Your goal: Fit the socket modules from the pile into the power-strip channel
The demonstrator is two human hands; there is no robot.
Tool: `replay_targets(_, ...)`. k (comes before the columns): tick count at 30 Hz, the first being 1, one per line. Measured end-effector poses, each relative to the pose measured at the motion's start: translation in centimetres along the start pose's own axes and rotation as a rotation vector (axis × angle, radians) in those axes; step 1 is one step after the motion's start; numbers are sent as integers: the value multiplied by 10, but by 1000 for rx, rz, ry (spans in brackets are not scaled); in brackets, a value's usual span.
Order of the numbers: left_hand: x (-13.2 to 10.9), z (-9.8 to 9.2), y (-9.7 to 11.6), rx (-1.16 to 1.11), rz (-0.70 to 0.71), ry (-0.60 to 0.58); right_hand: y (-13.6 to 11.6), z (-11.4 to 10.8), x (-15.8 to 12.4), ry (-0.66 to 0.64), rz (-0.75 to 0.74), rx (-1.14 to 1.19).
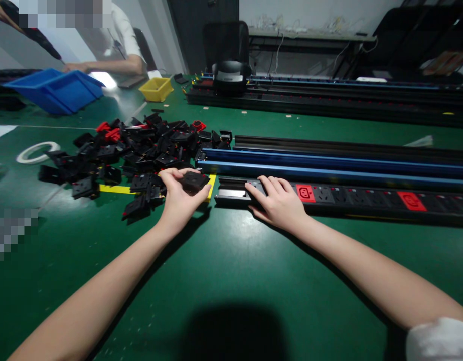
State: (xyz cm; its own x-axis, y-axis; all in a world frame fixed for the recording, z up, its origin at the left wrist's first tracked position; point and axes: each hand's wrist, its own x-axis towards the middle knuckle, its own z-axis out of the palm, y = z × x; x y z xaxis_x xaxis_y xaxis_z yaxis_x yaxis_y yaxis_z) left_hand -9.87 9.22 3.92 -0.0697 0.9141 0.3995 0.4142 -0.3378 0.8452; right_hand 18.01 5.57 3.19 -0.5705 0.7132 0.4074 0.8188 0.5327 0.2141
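Observation:
My left hand grips a black socket module between thumb and fingers, just off the open left end of a long power strip. Across the strip's channel lies my right hand, fingers spread over black modules near that end and touching them. To its right, a red socket and another red socket sit in the row among black ones. Bare metal shows inside the channel left of my right fingertips. A heap of loose black socket modules, with a few red ones, lies beyond my left hand.
Blue rails run behind the strip. Farther back are more long black strips, a yellow bin and blue bins. A roll of white tape lies at left. A person's arm rests across the table.

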Motion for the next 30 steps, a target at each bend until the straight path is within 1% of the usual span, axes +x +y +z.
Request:
replay_targets(5, -3, -1, 9, -54, -11, -44, 0, -1, 0, -11, 2, 11)
replay_targets(10, -8, 0, 16, -87, -99, -117, -1, -2, 1, -13, 8, 29)
replay_targets(15, -12, 2, 21, -81, -151, -235, -1, -1, 0, -16, 8, 23)
replay_targets(17, -13, 3, 20, -100, -162, -289, -1, -1, 0, -13, 9, 19)
replay_targets(19, -14, 4, 16, -125, -168, -317, -1, 0, 0, -8, 9, 11)
replay_targets(23, -13, 6, 4, -117, -131, -277, -1, 0, 1, 0, 3, 8)
replay_targets(28, -10, 6, -7, 92, 60, -202, 0, -1, 1, -8, 4, 17)
replay_targets(30, -8, 6, -8, 139, 84, -172, 0, -1, 1, -11, 4, 15)
